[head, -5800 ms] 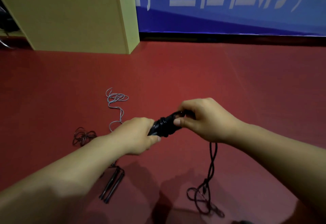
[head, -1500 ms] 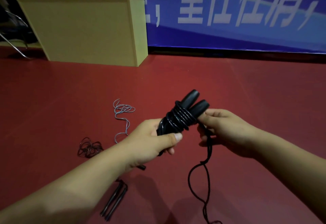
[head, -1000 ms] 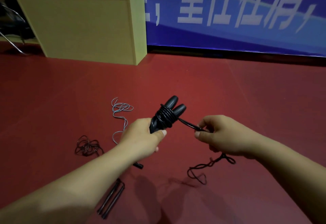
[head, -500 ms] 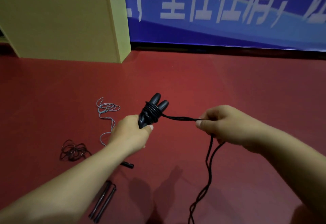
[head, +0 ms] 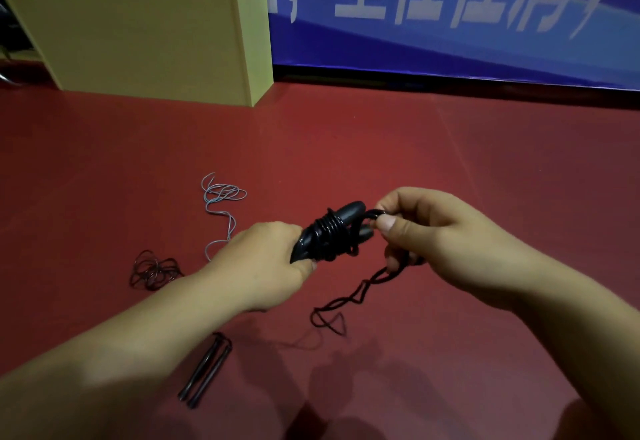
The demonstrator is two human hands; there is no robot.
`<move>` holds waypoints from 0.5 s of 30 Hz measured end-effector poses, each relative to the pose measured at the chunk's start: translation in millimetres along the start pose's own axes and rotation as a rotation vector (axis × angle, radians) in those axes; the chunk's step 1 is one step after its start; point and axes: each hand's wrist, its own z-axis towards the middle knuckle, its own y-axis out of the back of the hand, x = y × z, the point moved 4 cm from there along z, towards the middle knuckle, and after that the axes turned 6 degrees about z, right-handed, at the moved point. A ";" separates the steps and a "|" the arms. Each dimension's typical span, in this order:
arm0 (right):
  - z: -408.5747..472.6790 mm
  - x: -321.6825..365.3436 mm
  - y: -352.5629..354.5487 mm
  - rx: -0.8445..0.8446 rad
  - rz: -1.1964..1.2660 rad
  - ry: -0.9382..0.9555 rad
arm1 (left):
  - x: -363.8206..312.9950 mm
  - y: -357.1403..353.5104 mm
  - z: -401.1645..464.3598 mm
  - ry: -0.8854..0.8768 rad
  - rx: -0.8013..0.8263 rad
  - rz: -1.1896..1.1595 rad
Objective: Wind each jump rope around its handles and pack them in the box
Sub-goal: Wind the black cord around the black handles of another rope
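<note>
Floor [head: 450, 169] of dark red fills most of the head view, with a blue banner [head: 485, 24] bearing pale characters along the far wall and a tall yellow-green box [head: 138, 24] standing far left, well apart from the hands. On the floor lie a loose pale grey rope [head: 221, 197], a dark tangle of rope [head: 154, 270] nearer on the left, and a pair of slim dark handles [head: 206, 374] side by side below the left forearm. Both arms reach in from the bottom edge. The left hand [head: 263, 266] grips the lower end of the black handles [head: 332, 235], fingers curled round them; their long axis runs from that grip up and to the right, the free tips pointing towards the right hand [head: 440, 242]. Several turns of black rope [head: 353, 301] already bind the handles mid-length. The right hand, just beside the tips, pinches a short run of that rope between thumb and forefinger, the lower fingers curled round the tail, which drops in a twisted double strand to a small loop near the floor. Judging from this, the next turn calls for the right hand to carry the rope across the handles' axis, since it sits nearer the tips, while the left holds them steady; little slack seems left to wind
</note>
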 end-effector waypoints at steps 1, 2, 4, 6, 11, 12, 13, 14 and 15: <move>2.9 -1.6 1.9 -0.019 -0.014 0.018 | -2.4 -1.3 -1.1 -0.039 0.024 0.002; 5.7 -3.9 4.3 -0.038 -0.041 0.040 | -3.7 -3.3 -2.1 -0.069 0.046 -0.011; 9.9 -7.0 10.7 -0.067 -0.104 0.078 | -3.7 -6.9 -2.7 -0.101 0.086 -0.061; 11.9 -8.3 15.7 -0.066 -0.147 0.097 | -0.6 -10.6 -1.8 -0.116 0.118 -0.093; 13.0 -12.0 24.3 -0.098 -0.238 0.137 | -9.2 -13.0 -4.0 -0.213 0.219 -0.189; 13.3 -13.4 26.0 -0.111 -0.250 0.136 | -12.7 -13.1 -4.9 -0.224 0.232 -0.202; 13.9 -14.9 27.5 -0.125 -0.259 0.131 | -16.0 -13.0 -6.0 -0.229 0.244 -0.213; 14.3 -16.2 28.5 -0.138 -0.267 0.125 | -18.8 -13.4 -6.7 -0.234 0.256 -0.228; 14.6 -17.4 29.1 -0.146 -0.275 0.121 | -21.3 -14.3 -7.3 -0.243 0.269 -0.248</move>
